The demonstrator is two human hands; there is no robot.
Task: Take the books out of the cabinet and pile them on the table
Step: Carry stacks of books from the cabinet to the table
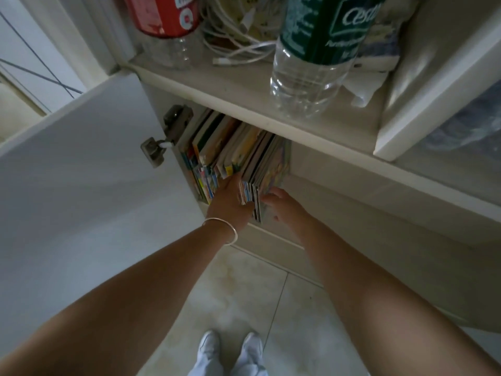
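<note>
Several thin, colourful books stand upright in the low cabinet, under a shelf. A right-hand bundle of these books sticks out past the cabinet's front edge. My left hand, with a silver bangle on the wrist, presses flat against the bundle's left side. My right hand rests against its right side with fingers curled. Both hands squeeze the bundle between them. The fingertips of my left hand are hidden among the books.
The white cabinet door stands swung open on the left. On the shelf above stand a green-labelled water bottle, a red-labelled bottle and tangled white cables. Tiled floor and my white shoes are below.
</note>
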